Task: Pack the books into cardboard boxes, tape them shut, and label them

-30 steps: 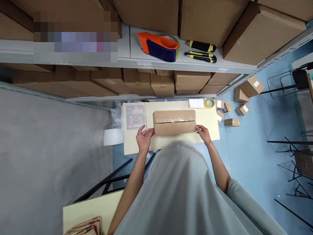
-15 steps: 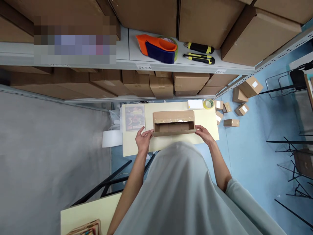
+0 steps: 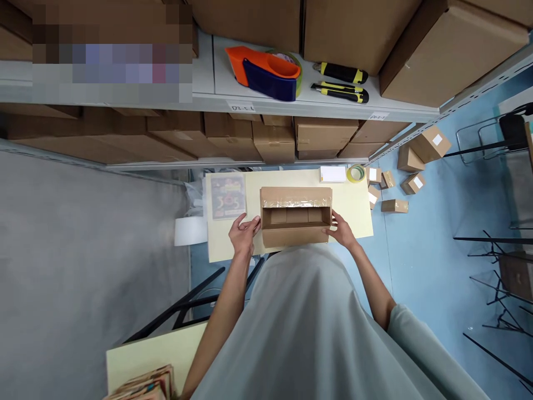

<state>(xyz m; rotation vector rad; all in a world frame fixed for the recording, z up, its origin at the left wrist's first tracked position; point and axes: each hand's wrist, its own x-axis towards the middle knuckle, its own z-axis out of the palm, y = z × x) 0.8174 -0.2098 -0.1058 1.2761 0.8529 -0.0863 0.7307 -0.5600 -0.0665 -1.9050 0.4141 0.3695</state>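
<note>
An open cardboard box (image 3: 296, 197) sits on the cream table, with clear tape along its far flap and its near flap folded out toward me. Only bare brown cardboard shows inside the part I can see. At its left end is my left hand (image 3: 244, 234), fingers apart and the tips close to the box wall; whether they press on it is hard to tell. My right hand (image 3: 342, 230) holds the right end, thumb over the near flap and fingers along the side wall.
Behind the box lie a white small box (image 3: 332, 174) and a tape roll (image 3: 356, 174). A printed bag (image 3: 229, 196) is at the table's left. Shelves above hold cartons, a tape dispenser (image 3: 270, 75) and cutters (image 3: 341, 91). Small parcels (image 3: 394, 206) lie to the right.
The box's near flap has opened outward and down toward me, so more of the inside shows. My right hand has shifted slightly left onto that flap; my left hand has barely moved.
</note>
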